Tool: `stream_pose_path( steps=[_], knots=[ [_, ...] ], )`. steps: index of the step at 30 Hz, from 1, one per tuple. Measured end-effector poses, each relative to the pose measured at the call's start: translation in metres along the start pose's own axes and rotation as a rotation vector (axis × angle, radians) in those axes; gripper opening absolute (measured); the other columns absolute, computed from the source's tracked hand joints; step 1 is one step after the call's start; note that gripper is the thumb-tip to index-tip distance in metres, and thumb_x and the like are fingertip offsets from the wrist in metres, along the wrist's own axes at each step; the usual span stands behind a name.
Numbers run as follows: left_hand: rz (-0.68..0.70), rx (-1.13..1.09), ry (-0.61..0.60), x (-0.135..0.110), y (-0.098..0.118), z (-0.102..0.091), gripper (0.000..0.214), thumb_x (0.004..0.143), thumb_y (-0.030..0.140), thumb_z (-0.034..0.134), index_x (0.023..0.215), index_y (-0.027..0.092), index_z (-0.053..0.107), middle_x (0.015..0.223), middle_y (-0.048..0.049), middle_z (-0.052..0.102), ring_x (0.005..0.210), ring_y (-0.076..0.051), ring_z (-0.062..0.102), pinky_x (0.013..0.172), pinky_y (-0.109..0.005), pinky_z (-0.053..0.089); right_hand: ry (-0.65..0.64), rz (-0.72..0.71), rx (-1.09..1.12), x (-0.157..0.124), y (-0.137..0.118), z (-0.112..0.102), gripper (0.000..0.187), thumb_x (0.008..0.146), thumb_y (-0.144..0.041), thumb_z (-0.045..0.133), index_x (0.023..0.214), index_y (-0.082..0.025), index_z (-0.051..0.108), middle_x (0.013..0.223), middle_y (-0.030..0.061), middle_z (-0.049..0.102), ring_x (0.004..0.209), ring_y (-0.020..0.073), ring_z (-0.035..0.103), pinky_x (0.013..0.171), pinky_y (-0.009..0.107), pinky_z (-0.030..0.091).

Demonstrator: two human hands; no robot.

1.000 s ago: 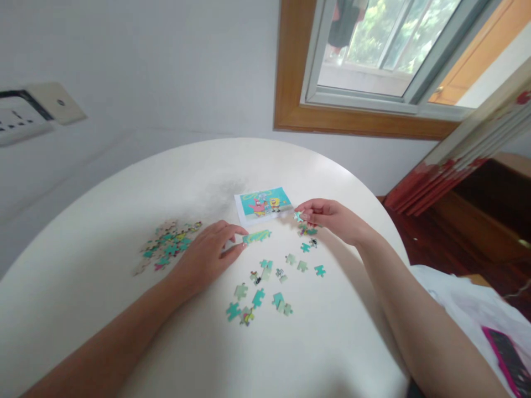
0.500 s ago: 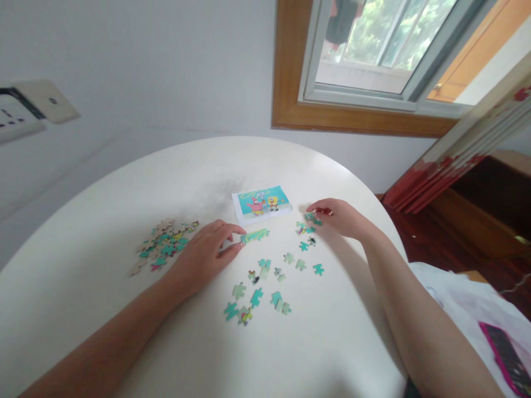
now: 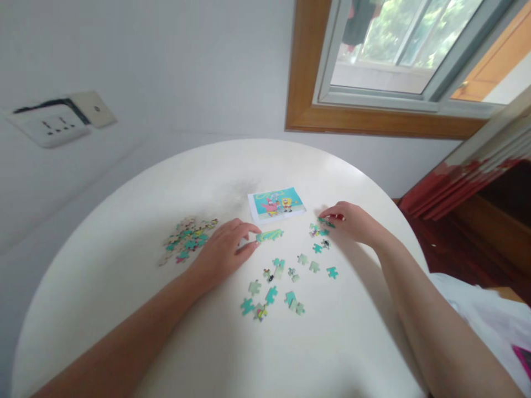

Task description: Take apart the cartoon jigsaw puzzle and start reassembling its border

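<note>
My left hand (image 3: 226,250) rests on the round white table (image 3: 124,287), thumb and forefinger pinching the left end of a joined teal strip of puzzle pieces (image 3: 270,235). My right hand (image 3: 350,223) lies low on the table, fingers curled over a teal puzzle piece (image 3: 326,222) beside a small cluster of pieces (image 3: 317,232). Several loose teal pieces (image 3: 286,282) are scattered between and in front of both hands. A small cartoon reference picture (image 3: 276,203) lies just beyond the strip.
A heap of mixed puzzle pieces (image 3: 186,240) sits left of my left hand. A wall socket (image 3: 52,124) is at the upper left, a wood-framed window (image 3: 398,72) at the upper right, and a red-and-white curtain (image 3: 468,166) hangs at the right.
My right hand has dropped from holding a piece above the table to resting on the pieces by the small cluster. The left hand keeps its pinch on the strip. The view has shifted slightly.
</note>
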State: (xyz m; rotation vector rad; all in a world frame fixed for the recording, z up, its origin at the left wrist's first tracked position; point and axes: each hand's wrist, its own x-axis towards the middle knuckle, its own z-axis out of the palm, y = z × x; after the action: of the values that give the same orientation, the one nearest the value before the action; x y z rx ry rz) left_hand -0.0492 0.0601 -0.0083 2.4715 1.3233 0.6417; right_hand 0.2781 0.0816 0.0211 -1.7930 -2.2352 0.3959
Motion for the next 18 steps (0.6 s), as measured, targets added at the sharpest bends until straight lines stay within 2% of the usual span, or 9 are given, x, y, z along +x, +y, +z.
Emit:
stream_pose_path(
  steps=[10,18],
  knots=[
    [0.001,0.004,0.016,-0.0020,0.0051,-0.0019,0.020,0.086,0.028,0.055,0.104,0.022,0.062,0.087,-0.0026,0.056,0.083,-0.019,0.056,0.082,-0.033,0.042,0.045,0.000,-0.008,0.0016,0.0048,0.0069,0.032,0.081,-0.015,0.055,0.105,-0.024,0.073,0.088,0.0046,0.063,0.069,0.0125,0.057,0.068,0.023,0.042],
    [0.042,0.011,0.023,-0.0029,0.0024,-0.0005,0.020,0.088,0.028,0.053,0.105,0.022,0.061,0.089,-0.0026,0.056,0.084,-0.019,0.056,0.082,-0.033,0.042,0.026,-0.004,-0.038,-0.0002,0.0021,0.0050,0.027,0.083,-0.016,0.053,0.099,-0.023,0.074,0.087,0.0048,0.063,0.069,0.0130,0.057,0.068,0.023,0.042]
  ],
)
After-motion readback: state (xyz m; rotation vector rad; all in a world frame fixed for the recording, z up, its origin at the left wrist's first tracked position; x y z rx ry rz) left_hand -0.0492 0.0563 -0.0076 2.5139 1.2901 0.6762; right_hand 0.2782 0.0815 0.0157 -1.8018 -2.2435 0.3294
